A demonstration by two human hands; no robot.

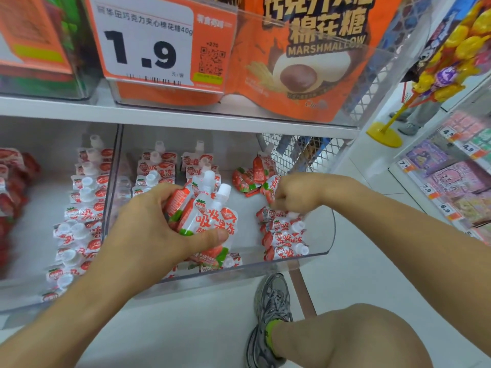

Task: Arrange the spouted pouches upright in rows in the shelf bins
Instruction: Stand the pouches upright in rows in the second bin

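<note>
Left hand (148,229): fingers clamped round a bunch of pouches (204,219), frame centre.
Right hand (297,193): fingers curled, pinching a pouch in the right row (285,235).
Bin (322,235): 2 tidy rows at the back, loose pile (252,179) upper right.
Feel: probably light, squishy, slick film; best held by the stiff cap.

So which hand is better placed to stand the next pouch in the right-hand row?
The right hand: it is already at the back of that row of red-and-white spouted pouches, fingers curled on one. The left hand is full, holding a bunch of pouches.
</note>
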